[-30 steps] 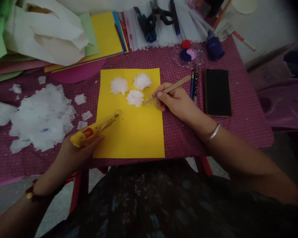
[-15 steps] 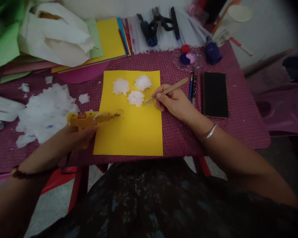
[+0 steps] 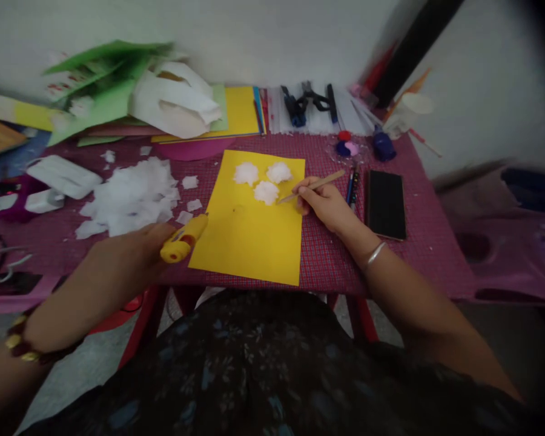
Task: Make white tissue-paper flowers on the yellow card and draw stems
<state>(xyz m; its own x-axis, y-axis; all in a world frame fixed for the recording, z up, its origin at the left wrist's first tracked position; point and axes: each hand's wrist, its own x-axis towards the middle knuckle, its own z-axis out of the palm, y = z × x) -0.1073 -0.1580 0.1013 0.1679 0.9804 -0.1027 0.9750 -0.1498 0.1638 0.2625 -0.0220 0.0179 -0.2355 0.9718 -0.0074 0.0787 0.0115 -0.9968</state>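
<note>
A yellow paper sheet (image 3: 249, 248) lies on the table with three fluffy white paper tufts (image 3: 266, 192) on its upper half. Below them is a small glossy spot on the sheet. My left hand (image 3: 149, 245) grips a yellow glue gun (image 3: 184, 238) at the sheet's left edge, its nozzle pointing away from me. Between the fingers and thumb of my right hand (image 3: 320, 200) is a thin wooden stick (image 3: 322, 181), its tip close to the nearest tuft. A heap of white paper pieces (image 3: 131, 197) sits beyond my left hand.
To the right are two pens (image 3: 354, 188) and a black phone (image 3: 386, 204). Farther back stand a paint palette (image 3: 346, 149), a dark blue bottle (image 3: 384, 145) and black-handled pliers (image 3: 315, 100). Coloured papers (image 3: 240, 112) are stacked against the wall. A white device (image 3: 63, 175) lies at left.
My left hand has drawn the glue gun back from the middle of the sheet and turned its nozzle away from me. The view has tilted up and swung left. My right hand still holds the stick.
</note>
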